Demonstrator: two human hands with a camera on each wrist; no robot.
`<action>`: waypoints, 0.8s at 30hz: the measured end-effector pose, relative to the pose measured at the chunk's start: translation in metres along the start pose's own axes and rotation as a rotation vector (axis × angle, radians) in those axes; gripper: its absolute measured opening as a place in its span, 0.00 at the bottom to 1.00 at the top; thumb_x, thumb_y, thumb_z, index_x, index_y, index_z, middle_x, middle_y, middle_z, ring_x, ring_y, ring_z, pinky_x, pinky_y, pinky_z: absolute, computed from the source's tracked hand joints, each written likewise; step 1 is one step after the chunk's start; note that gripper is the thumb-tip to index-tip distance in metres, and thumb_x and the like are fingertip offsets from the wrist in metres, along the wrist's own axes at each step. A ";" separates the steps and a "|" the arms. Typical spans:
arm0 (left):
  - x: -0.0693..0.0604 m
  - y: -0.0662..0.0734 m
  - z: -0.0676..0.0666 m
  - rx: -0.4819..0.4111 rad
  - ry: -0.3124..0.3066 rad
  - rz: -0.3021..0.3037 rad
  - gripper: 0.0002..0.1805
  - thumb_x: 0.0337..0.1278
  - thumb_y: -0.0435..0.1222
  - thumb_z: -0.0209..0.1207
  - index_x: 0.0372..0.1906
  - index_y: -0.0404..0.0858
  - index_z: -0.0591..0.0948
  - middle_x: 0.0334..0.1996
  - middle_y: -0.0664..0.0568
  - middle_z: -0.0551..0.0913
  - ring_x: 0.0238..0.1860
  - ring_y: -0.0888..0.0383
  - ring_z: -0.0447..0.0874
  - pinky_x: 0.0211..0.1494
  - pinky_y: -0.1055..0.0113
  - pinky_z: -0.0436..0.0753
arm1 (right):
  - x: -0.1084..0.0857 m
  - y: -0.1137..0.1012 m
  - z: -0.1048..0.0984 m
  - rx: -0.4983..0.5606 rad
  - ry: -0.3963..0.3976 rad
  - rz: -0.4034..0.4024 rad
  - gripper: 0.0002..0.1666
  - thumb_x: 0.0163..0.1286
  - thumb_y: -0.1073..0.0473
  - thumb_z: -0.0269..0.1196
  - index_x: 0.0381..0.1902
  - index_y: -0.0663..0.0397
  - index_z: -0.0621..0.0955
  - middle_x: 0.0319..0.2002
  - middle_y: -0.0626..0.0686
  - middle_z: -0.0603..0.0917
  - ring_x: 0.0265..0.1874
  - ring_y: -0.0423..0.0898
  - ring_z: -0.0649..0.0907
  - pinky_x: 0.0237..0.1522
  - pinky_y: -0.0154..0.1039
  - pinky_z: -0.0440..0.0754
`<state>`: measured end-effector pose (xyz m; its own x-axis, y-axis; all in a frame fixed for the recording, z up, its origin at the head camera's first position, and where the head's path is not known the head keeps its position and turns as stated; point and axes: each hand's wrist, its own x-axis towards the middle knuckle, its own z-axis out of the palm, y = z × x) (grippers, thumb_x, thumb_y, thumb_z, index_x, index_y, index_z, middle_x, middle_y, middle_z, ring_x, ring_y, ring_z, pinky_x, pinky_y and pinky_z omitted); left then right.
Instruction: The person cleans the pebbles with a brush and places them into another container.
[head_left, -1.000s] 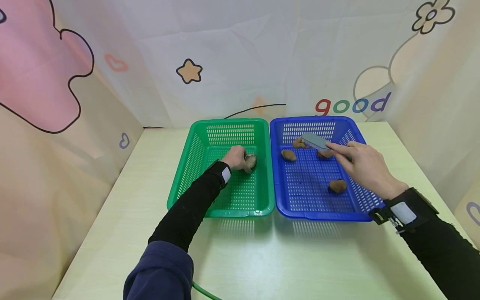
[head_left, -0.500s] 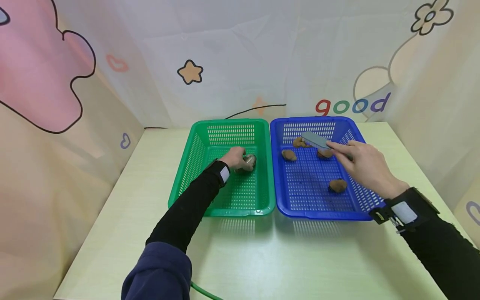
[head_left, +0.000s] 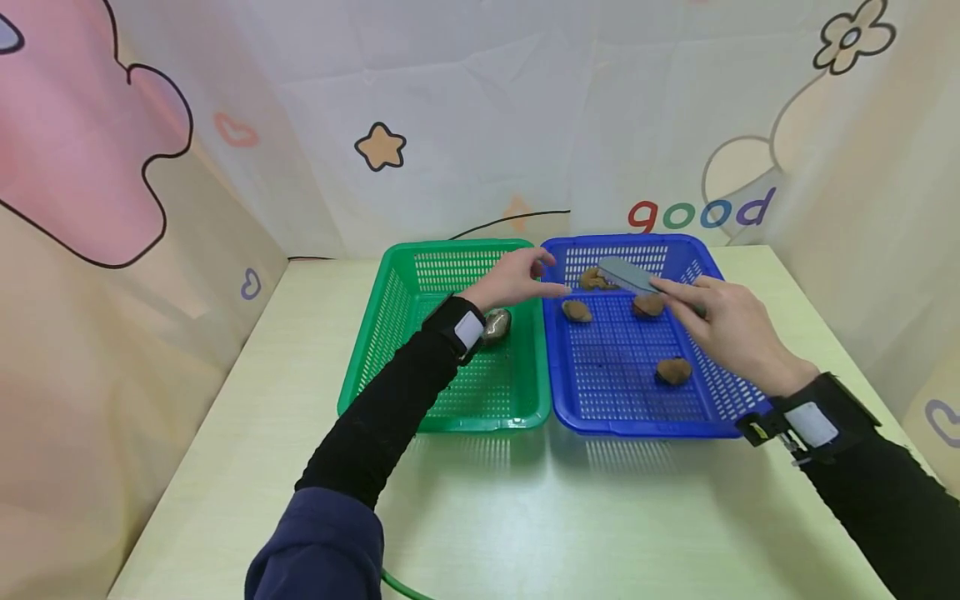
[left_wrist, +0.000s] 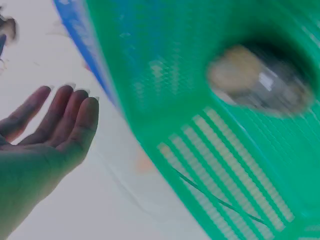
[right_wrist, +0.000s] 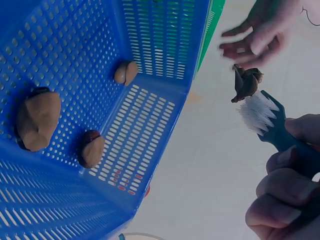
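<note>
While the left hand (head_left: 517, 279) hovers, fingers loosely apart and holding nothing, above where a green basket (head_left: 480, 392) meets a blue basket (head_left: 618, 354), a shiny grey stone (head_left: 498, 326) lies below its wrist in the green one. To its right, the right hand (head_left: 735, 329) grips a brush (head_left: 626, 272), bristles down; a ragged brown lump (head_left: 596, 278) sits just beyond (whether they touch, I cannot tell). Three brown stones (head_left: 577, 312) lie below and left of the right hand.
</note>
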<state>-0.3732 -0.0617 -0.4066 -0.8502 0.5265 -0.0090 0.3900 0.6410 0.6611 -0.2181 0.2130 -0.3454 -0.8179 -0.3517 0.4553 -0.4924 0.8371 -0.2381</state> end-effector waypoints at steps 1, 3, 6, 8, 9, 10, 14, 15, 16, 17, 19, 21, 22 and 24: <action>-0.005 0.019 -0.002 -0.008 -0.025 0.003 0.41 0.49 0.63 0.63 0.66 0.48 0.69 0.57 0.51 0.76 0.57 0.56 0.73 0.58 0.62 0.75 | 0.000 0.000 -0.001 0.006 0.001 0.000 0.19 0.68 0.63 0.62 0.57 0.55 0.81 0.19 0.50 0.70 0.23 0.43 0.67 0.22 0.31 0.61; -0.018 0.058 -0.004 -0.014 -0.060 0.004 0.40 0.55 0.55 0.64 0.69 0.45 0.66 0.61 0.49 0.75 0.60 0.55 0.73 0.61 0.64 0.75 | -0.001 0.000 -0.002 0.018 0.002 0.000 0.19 0.68 0.63 0.61 0.57 0.55 0.81 0.19 0.50 0.71 0.23 0.43 0.67 0.22 0.32 0.62; -0.029 0.089 0.001 -0.022 -0.049 0.043 0.35 0.60 0.49 0.61 0.69 0.40 0.66 0.58 0.48 0.76 0.57 0.54 0.74 0.56 0.68 0.75 | -0.002 0.001 -0.003 0.041 0.006 -0.004 0.19 0.69 0.62 0.61 0.57 0.54 0.81 0.21 0.50 0.73 0.24 0.42 0.67 0.22 0.31 0.62; -0.027 0.095 0.006 -0.020 -0.020 0.079 0.27 0.63 0.47 0.59 0.62 0.38 0.72 0.48 0.49 0.77 0.48 0.57 0.74 0.48 0.72 0.73 | -0.003 0.001 -0.004 0.051 0.012 -0.011 0.19 0.69 0.62 0.61 0.57 0.54 0.81 0.21 0.50 0.74 0.23 0.42 0.67 0.22 0.31 0.62; -0.026 0.096 0.009 -0.033 -0.002 0.104 0.23 0.64 0.46 0.59 0.58 0.37 0.75 0.44 0.50 0.78 0.44 0.58 0.74 0.45 0.73 0.72 | -0.003 0.002 -0.004 0.056 0.017 -0.015 0.19 0.69 0.62 0.61 0.57 0.53 0.81 0.21 0.50 0.74 0.23 0.41 0.67 0.22 0.31 0.62; -0.026 0.096 0.011 -0.040 0.009 0.127 0.19 0.66 0.45 0.58 0.54 0.37 0.78 0.41 0.51 0.80 0.40 0.60 0.73 0.42 0.74 0.70 | -0.005 0.003 -0.004 0.060 0.023 -0.018 0.19 0.68 0.63 0.61 0.57 0.54 0.81 0.21 0.49 0.74 0.23 0.41 0.67 0.22 0.30 0.62; -0.021 0.095 0.014 -0.059 0.023 0.214 0.12 0.68 0.41 0.55 0.41 0.38 0.84 0.32 0.52 0.84 0.29 0.63 0.69 0.33 0.75 0.64 | -0.010 0.006 -0.005 0.031 0.051 -0.010 0.20 0.66 0.64 0.63 0.56 0.55 0.82 0.18 0.49 0.69 0.21 0.41 0.65 0.21 0.31 0.62; -0.022 0.096 0.014 -0.058 0.006 0.220 0.12 0.68 0.41 0.55 0.39 0.39 0.85 0.32 0.52 0.85 0.28 0.63 0.70 0.33 0.75 0.65 | -0.010 0.007 -0.005 0.017 0.060 0.007 0.20 0.66 0.64 0.62 0.56 0.55 0.81 0.18 0.50 0.68 0.20 0.41 0.65 0.21 0.32 0.61; -0.023 0.098 0.013 -0.051 -0.019 0.228 0.12 0.68 0.41 0.55 0.38 0.39 0.85 0.32 0.51 0.85 0.27 0.63 0.71 0.32 0.75 0.66 | -0.010 0.008 -0.006 -0.001 0.073 0.028 0.20 0.67 0.64 0.62 0.57 0.55 0.81 0.18 0.51 0.67 0.20 0.42 0.64 0.20 0.33 0.60; -0.023 0.100 0.013 -0.044 -0.043 0.239 0.12 0.68 0.40 0.55 0.37 0.39 0.86 0.31 0.51 0.85 0.27 0.62 0.72 0.32 0.75 0.67 | -0.010 0.009 -0.007 -0.015 0.088 0.058 0.20 0.67 0.63 0.62 0.57 0.55 0.81 0.18 0.51 0.66 0.19 0.43 0.64 0.20 0.33 0.59; -0.024 0.103 0.014 -0.027 -0.094 0.257 0.12 0.68 0.39 0.56 0.35 0.38 0.86 0.31 0.50 0.86 0.27 0.61 0.76 0.33 0.75 0.72 | -0.009 0.013 -0.010 -0.026 0.118 0.123 0.20 0.69 0.61 0.60 0.58 0.55 0.80 0.18 0.52 0.65 0.18 0.44 0.63 0.19 0.35 0.57; -0.025 0.106 0.015 -0.013 -0.129 0.258 0.10 0.67 0.38 0.57 0.36 0.37 0.85 0.33 0.49 0.86 0.30 0.58 0.81 0.35 0.74 0.77 | -0.009 0.016 -0.012 -0.026 0.142 0.175 0.20 0.71 0.60 0.58 0.59 0.54 0.79 0.17 0.53 0.63 0.18 0.45 0.63 0.19 0.36 0.56; -0.025 0.106 0.016 0.000 -0.133 0.251 0.09 0.66 0.36 0.57 0.37 0.36 0.85 0.34 0.48 0.86 0.30 0.57 0.82 0.35 0.73 0.78 | -0.008 0.017 -0.013 -0.022 0.149 0.186 0.20 0.71 0.60 0.58 0.59 0.54 0.79 0.17 0.53 0.63 0.18 0.46 0.63 0.19 0.36 0.55; -0.022 0.106 0.016 0.049 -0.118 0.213 0.07 0.65 0.34 0.58 0.38 0.36 0.84 0.34 0.48 0.85 0.30 0.58 0.81 0.35 0.74 0.77 | -0.007 0.017 -0.014 -0.010 0.146 0.195 0.20 0.71 0.59 0.57 0.60 0.53 0.79 0.17 0.53 0.63 0.18 0.46 0.63 0.19 0.36 0.56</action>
<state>-0.3075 0.0036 -0.3489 -0.7009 0.7123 0.0370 0.5749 0.5336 0.6203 -0.2165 0.2358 -0.3405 -0.8455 -0.1191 0.5205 -0.3257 0.8875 -0.3260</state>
